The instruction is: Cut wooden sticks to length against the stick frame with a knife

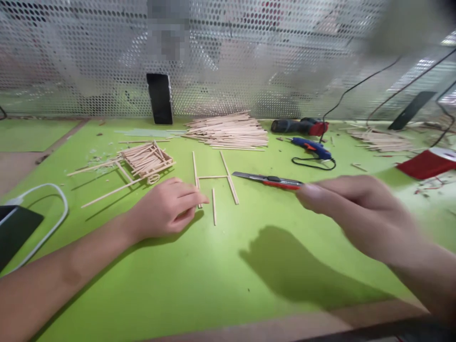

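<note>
My right hand [359, 213] is raised over the table and closed on the red end of a utility knife [274, 180]. The knife's blade is out and points left. My left hand [171, 206] rests on the table with curled fingers, its fingertips at the lower left leg of an H-shaped frame of wooden sticks [213, 177]. The fingers partly hide that leg. Just right of those fingertips lies a short loose stick [214, 207]. Behind the left hand stands a small stick-built cart [146, 161], filled with short sticks and showing a round wheel.
A pile of wooden sticks [228, 132] lies at the back by the perforated metal screen [221, 71]. A blue glue gun [313, 148], a dark flashlight-like tool [299, 126] and a red box [427, 163] sit to the right. A phone [160, 99] leans on the screen. A white cable [64, 204] curves at left.
</note>
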`<state>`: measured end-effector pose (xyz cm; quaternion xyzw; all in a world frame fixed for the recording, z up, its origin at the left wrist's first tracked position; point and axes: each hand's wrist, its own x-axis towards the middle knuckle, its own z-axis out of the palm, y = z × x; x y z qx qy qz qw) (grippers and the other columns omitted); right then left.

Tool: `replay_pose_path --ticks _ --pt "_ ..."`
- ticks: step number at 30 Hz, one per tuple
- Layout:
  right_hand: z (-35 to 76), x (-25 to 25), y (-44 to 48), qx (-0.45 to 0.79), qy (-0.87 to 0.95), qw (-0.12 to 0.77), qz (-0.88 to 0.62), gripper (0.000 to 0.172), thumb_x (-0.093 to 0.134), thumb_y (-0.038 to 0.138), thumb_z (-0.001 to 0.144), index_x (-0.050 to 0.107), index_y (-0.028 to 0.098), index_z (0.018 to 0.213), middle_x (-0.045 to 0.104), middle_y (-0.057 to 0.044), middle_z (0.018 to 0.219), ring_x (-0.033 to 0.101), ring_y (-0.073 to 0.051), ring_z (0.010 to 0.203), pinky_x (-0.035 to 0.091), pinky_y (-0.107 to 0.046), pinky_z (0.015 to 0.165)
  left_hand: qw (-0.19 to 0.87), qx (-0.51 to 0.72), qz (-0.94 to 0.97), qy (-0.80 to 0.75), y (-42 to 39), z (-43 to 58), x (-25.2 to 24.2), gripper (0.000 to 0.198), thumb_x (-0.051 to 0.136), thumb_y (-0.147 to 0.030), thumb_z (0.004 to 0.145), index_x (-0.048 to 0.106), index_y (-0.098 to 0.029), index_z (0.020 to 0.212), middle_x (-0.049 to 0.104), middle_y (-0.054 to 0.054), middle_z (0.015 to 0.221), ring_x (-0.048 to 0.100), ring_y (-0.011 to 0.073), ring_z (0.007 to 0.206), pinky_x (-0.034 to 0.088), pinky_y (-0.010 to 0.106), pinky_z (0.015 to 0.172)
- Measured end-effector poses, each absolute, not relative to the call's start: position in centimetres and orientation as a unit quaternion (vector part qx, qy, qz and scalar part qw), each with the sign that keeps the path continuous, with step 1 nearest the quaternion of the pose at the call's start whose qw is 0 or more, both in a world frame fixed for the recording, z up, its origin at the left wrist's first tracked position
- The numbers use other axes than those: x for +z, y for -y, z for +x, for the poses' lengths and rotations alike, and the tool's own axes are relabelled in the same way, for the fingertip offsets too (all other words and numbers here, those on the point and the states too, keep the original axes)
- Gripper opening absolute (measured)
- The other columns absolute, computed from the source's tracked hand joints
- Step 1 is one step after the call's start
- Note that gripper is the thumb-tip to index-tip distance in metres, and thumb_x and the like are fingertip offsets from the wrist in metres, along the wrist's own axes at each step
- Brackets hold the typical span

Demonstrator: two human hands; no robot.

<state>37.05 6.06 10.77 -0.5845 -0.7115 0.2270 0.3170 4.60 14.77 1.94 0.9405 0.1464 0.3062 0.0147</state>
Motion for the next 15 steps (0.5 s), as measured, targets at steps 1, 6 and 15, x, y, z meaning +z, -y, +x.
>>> replay_pose_path --ticks 1,6,15 --pt "36.5 10.5 -6.8 0.256 0.73 0.299 -0.558 0.072 0.051 0.077 0.103 0.031 0.023 0.059 0.023 0.006 0.057 0.025 -0.01 0.047 0.026 -0.028 0.044 0.013 0.304 0.941 -0.15 -14.8 4.6 1.9 0.023 0.058 -0.009 0.099 0.072 -0.017 0.116 0.081 0.004 0.101 0.074 0.0174 0.088 0.058 0.033 0.083" --pt "33.2 7.0 -10.4 0.146 0.856 0.22 -0.445 0.034 0.039 0.032 0.115 0.052 0.021 0.085 0.056 0.003 0.068 0.046 -0.012 0.053 0.036 -0.028 0.054 0.013 0.304 0.939 -0.162 -15.1 4.3 1.6 0.022 0.057 -0.011 0.102 0.071 -0.018 0.117 0.081 0.003 0.101 0.074 0.0168 0.088 0.058 0.033 0.085" --pt "32.4 3.3 -10.9 -0.008 0.963 0.138 -0.232 0.023 0.051 0.022 0.114 0.073 0.017 0.117 0.078 -0.005 0.123 0.066 -0.022 0.112 0.044 -0.038 0.1 0.007 0.286 0.947 -0.145 -15.1 4.8 1.8 0.018 0.06 -0.014 0.102 0.07 -0.017 0.115 0.081 0.005 0.1 0.073 0.0184 0.088 0.056 0.035 0.085"
